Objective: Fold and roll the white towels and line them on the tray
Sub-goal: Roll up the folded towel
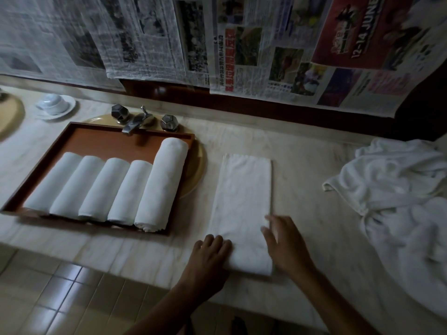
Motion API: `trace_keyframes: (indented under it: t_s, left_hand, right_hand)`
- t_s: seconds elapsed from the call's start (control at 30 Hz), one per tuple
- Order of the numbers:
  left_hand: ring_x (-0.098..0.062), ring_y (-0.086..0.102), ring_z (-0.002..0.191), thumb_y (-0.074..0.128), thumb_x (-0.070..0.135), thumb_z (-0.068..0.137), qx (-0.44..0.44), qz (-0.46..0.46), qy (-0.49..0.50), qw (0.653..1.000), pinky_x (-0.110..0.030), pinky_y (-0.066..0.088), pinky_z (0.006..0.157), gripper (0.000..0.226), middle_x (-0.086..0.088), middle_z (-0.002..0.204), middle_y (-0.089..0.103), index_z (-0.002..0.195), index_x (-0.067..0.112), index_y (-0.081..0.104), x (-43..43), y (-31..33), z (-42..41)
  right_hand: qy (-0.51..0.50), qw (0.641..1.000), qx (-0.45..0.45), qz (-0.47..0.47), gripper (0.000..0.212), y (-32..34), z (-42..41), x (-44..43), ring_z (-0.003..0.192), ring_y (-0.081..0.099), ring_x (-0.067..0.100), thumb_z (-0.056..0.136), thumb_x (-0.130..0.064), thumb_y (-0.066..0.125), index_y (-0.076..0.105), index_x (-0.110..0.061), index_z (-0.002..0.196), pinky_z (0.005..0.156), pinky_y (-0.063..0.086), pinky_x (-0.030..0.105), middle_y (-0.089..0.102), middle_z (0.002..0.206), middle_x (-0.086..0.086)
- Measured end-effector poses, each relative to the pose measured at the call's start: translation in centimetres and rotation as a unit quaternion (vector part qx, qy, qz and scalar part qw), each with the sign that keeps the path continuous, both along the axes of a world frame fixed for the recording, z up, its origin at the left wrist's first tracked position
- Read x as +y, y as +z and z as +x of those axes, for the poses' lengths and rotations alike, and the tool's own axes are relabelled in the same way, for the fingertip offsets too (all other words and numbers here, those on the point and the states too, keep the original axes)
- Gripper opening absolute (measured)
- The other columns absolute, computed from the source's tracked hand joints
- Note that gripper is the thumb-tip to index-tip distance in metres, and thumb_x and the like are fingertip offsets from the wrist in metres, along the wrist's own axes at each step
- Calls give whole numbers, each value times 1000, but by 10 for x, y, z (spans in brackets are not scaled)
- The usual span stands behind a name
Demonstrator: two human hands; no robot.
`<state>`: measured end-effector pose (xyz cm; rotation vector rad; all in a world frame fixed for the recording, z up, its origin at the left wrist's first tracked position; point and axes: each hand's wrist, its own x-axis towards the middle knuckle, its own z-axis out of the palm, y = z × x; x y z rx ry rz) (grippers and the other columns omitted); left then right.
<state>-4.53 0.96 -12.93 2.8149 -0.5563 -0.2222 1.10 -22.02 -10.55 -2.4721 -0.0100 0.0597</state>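
Left hand (210,252) curls on the folded towel's (244,197) near corner on the bench (314,165), right hand (284,240) flat on it, seemingly to start rolling, beside the tray (101,139) of five rolls (116,189).

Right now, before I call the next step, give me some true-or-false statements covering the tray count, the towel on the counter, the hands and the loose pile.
1. Five rolled towels lie on the tray. True.
2. The folded towel is already rolled up. False: it lies flat on the counter.
3. The left hand and the right hand are both at the folded towel's near end. True.
4. The pile of loose towels sits left of the tray. False: it lies at the counter's right end, beyond the folded towel.
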Motion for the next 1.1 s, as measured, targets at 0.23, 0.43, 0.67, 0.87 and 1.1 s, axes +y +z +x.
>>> trace_keyframes:
  t_s: [0.23, 0.43, 0.67, 0.87, 1.1]
  left_hand:
    - [-21, 46, 109, 61, 53, 79, 18, 18, 24, 999, -36, 46, 90, 65, 3, 129, 47, 136, 29, 43, -7, -3, -4]
    - [-25, 42, 119, 63, 50, 84, 35, 18, 51, 998, -44, 47, 99, 68, -2, 137, 43, 143, 25, 40, -16, -2, -6]
    - [-26, 41, 123, 61, 48, 87, 33, 48, 6, 998, -42, 44, 101, 78, -3, 146, 38, 154, 26, 26, -6, 4, -3]
    - [-24, 40, 122, 60, 42, 89, 37, 50, -18, 998, -37, 43, 99, 72, -2, 145, 37, 151, 26, 28, -3, 8, 1]
    - [-21, 45, 117, 59, 26, 83, 47, -6, -48, 998, -32, 44, 94, 67, -1, 140, 43, 146, 17, 34, 20, 8, 10]
  right_hand:
    - [-161, 979, 91, 86, 47, -17, -85, 16, 87, 66, 17, 81, -55, 77, 64, -19, 108, 79, 57, 38, 70, 95, -4]
    - [-230, 962, 69, 133, 34, -22, -85, 25, 83, 67, 20, 85, -45, 78, 69, -17, 101, 77, 56, 37, 71, 88, -2]
    - [-152, 976, 81, 132, 26, 0, -80, 8, 89, 63, 11, 92, -26, 75, 60, -21, 114, 77, 50, 25, 68, 98, -9]
    - [29, 990, 95, -102, 76, -2, -102, 30, 149, 25, 26, 99, -18, 57, 14, -25, 161, 116, 36, 31, 0, 167, 6]
    - [74, 979, 38, -186, 81, -17, -88, 22, 126, 56, 29, 80, -3, 71, 40, -18, 153, 97, 54, 36, 42, 154, 11]
